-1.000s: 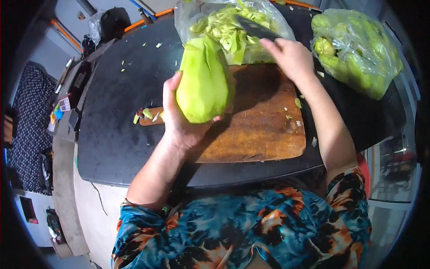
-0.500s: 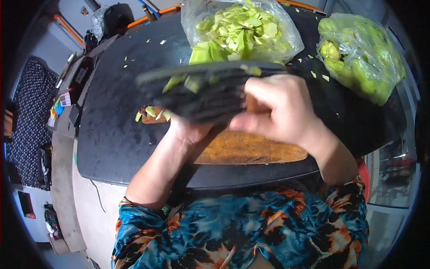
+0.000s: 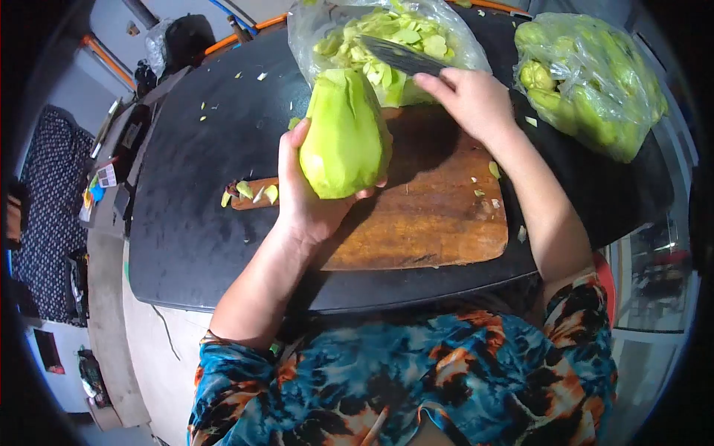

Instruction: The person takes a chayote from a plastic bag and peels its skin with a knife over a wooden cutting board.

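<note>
My left hand (image 3: 312,208) is wrapped round a large chayote (image 3: 342,137) and holds it upright above the cutting board's left part. Most of the chayote's skin is off, showing pale green, faceted flesh with a crease. In my right hand (image 3: 476,104) is a knife (image 3: 405,56), its dark blade pointing up and left over the bag of peelings. The blade is apart from the chayote, and my fingers hide the handle. Below both hands lies the wooden cutting board (image 3: 424,215), with a few scraps at its right edge and on its handle.
A clear plastic bag (image 3: 301,37) of green peelings (image 3: 405,37) lies open at the back of the dark table (image 3: 193,163). At the right stands a tied plastic bag of chayotes (image 3: 595,82). Small peel scraps are scattered over the tabletop.
The knife, blurred across the front of the chayote earlier, has moved up and away to the back with my right hand. The chayote in my left hand is now uncovered.
</note>
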### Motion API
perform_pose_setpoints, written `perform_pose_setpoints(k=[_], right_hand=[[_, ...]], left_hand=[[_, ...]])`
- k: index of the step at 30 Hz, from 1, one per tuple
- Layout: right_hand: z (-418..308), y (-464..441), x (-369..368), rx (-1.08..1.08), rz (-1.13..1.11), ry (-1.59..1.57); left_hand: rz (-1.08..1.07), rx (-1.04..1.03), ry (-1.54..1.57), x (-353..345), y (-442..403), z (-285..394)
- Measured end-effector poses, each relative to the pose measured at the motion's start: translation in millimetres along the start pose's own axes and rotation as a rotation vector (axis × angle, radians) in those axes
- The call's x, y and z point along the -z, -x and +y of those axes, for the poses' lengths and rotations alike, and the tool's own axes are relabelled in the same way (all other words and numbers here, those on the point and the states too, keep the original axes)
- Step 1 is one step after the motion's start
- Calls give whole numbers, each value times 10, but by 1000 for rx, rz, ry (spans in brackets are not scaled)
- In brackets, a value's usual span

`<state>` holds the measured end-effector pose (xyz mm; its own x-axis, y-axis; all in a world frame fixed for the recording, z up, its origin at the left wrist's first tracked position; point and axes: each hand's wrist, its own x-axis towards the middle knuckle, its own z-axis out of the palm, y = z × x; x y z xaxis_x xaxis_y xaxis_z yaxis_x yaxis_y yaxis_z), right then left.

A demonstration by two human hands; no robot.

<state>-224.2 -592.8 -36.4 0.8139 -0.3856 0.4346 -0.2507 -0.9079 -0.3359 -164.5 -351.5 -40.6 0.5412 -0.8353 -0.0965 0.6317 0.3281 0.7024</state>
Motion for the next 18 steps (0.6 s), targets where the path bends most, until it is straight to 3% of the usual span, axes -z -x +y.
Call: perform_pose_setpoints(k=[4, 5, 8, 9, 10, 13, 16, 17, 18], right_hand=[[-16, 36, 150, 12, 18, -172], [-169, 131, 197, 118, 83, -269], [-586, 457, 396, 341, 7, -345], [-686, 547, 426, 454, 29, -380], [-749, 621, 418, 512, 26, -436], [-822, 712, 424, 572, -78, -372], [-806, 681, 348, 562, -74, -334], [-791, 652, 323, 540, -56, -283], [-768, 607, 296, 514, -36, -233]], left_hand=[[15, -38, 15, -5, -37, 55], [42, -24, 31, 31, -41, 73], [-148, 24, 136, 388, -91, 36], [180, -123, 182, 124, -110, -17], [176, -88, 75, 130, -76, -78], [68, 40, 274, -12, -7, 87], [-7, 6, 272, 104, -54, 66], [36, -74, 238, 219, -108, 31], [259, -77, 193, 40, -75, 11]])
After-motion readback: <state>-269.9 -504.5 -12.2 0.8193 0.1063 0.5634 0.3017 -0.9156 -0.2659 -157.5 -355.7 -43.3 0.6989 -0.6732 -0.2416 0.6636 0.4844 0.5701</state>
